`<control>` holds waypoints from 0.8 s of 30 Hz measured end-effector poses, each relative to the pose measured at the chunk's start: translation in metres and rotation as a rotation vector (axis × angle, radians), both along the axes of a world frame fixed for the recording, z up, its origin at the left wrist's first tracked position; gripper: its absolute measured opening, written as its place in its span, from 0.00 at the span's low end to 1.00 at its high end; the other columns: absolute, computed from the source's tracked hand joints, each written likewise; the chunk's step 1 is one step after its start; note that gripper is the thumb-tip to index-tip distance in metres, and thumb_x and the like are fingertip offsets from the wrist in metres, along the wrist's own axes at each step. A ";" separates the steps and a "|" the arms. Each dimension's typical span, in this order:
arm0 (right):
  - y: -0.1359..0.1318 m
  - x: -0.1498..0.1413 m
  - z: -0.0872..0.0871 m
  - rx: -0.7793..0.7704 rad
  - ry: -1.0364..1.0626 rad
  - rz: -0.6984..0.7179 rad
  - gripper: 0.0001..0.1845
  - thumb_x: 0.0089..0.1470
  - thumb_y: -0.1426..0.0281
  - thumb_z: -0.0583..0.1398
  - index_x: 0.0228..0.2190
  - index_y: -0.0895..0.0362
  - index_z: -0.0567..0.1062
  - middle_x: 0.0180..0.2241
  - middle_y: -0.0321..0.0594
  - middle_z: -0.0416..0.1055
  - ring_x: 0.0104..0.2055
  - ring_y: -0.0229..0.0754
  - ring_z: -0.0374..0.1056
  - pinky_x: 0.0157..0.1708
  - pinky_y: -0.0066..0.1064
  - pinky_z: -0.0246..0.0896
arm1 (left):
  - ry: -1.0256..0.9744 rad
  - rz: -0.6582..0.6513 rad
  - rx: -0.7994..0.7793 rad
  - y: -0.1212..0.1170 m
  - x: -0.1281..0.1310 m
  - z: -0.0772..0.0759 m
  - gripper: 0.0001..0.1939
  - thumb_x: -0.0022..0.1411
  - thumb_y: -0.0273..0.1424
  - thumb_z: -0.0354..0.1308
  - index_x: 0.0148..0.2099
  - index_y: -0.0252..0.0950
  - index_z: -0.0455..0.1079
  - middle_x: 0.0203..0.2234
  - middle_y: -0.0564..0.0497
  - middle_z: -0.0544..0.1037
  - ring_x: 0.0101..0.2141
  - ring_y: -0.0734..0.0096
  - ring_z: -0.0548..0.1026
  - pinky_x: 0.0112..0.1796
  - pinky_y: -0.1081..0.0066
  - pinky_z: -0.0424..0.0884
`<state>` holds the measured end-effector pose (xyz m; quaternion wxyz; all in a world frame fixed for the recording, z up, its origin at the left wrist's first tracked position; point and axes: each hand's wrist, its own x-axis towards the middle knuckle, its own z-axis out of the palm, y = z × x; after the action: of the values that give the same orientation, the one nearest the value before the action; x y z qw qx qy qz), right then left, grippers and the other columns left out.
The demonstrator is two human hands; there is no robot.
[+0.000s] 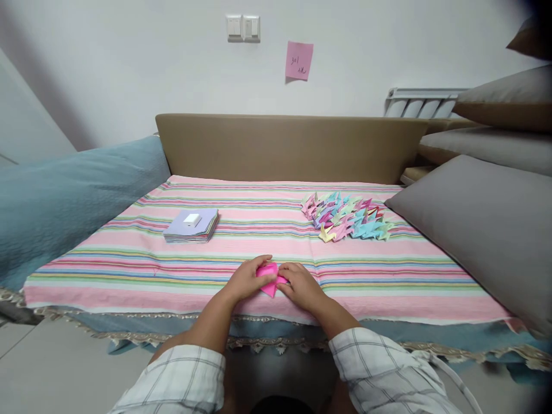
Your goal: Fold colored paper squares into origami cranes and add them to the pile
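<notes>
A piece of bright pink folded paper (269, 287) is between my two hands, just above the striped cloth (129, 270) near its front edge. My left hand (250, 279) grips the paper's left side, thumb on top. From the right, my right hand (301, 286) pinches a narrow pink part between thumb and fingers. The paper's lower corner points towards me; some of it is hidden by my fingers. Farther back on the right lies a group of several folded paper cranes (345, 218) in pink, blue, green, yellow and purple.
A stack of square paper (190, 227) with a small white block (192, 219) on top lies at the left. Grey cushions (487, 224) pile up on the right. A blue-covered armrest (86, 190) bounds the left, a brown backrest (276, 146) the back.
</notes>
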<state>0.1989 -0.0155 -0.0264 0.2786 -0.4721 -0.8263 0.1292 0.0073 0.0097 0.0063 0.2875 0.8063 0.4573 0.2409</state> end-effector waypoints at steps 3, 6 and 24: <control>0.000 -0.001 0.001 -0.014 0.009 -0.007 0.16 0.51 0.68 0.60 0.43 0.57 0.73 0.45 0.43 0.69 0.48 0.45 0.60 0.51 0.37 0.55 | 0.083 -0.106 -0.014 -0.008 -0.008 0.002 0.52 0.39 0.44 0.68 0.63 0.39 0.50 0.58 0.43 0.62 0.56 0.52 0.61 0.55 0.56 0.56; 0.000 -0.001 0.002 -0.020 0.015 -0.013 0.16 0.50 0.69 0.61 0.43 0.57 0.73 0.45 0.43 0.69 0.48 0.44 0.61 0.50 0.37 0.55 | 0.150 -0.114 0.055 -0.012 -0.008 -0.001 0.54 0.37 0.44 0.69 0.64 0.39 0.50 0.58 0.41 0.61 0.57 0.50 0.59 0.57 0.51 0.49; 0.001 -0.001 0.002 -0.015 0.003 -0.005 0.15 0.52 0.69 0.59 0.44 0.55 0.72 0.45 0.44 0.69 0.49 0.45 0.61 0.49 0.36 0.54 | 0.111 -0.074 0.074 -0.015 -0.008 0.002 0.22 0.52 0.39 0.60 0.49 0.40 0.66 0.46 0.47 0.73 0.46 0.60 0.68 0.50 0.59 0.60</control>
<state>0.1983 -0.0148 -0.0244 0.2765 -0.4760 -0.8238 0.1353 -0.0009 -0.0051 0.0081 0.2405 0.8449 0.4332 0.2017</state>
